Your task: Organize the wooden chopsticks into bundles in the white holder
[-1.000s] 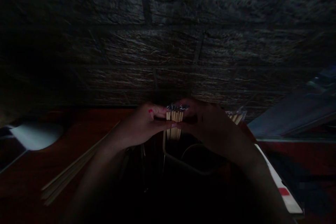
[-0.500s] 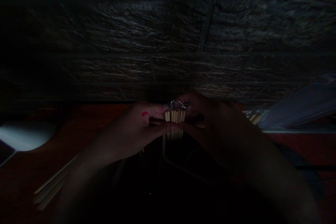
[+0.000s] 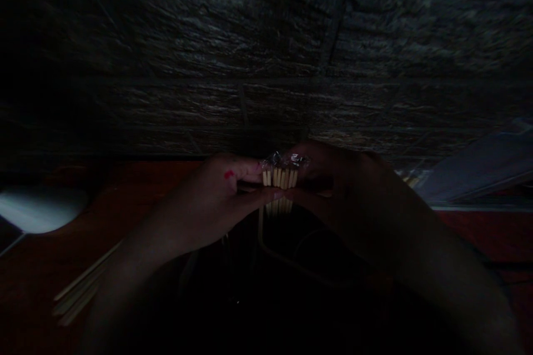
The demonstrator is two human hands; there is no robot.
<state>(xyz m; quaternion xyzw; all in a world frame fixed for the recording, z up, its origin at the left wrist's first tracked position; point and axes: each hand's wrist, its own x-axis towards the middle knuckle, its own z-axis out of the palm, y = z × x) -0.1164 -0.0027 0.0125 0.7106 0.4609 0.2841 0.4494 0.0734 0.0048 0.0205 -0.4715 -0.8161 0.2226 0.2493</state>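
Lighting is poor; a dark, block-patterned wall (image 3: 283, 55) stands behind the stick bundle (image 3: 280, 178), and a reddish-brown table (image 3: 137, 183) shows to its left. The bundle is held between both hands, its pale ends upward, with crinkled clear plastic (image 3: 298, 160) at its far side. The left hand (image 3: 220, 191), bearing a red mark (image 3: 229, 175), and the right hand (image 3: 333, 177) pinch it from either side, thumbs across its near face; the fingers behind are partly hidden, their exact placement undetermined. Loose sticks (image 3: 81, 294) lie left of and nearer than the bundle; a white object (image 3: 41, 208) sits farther left.
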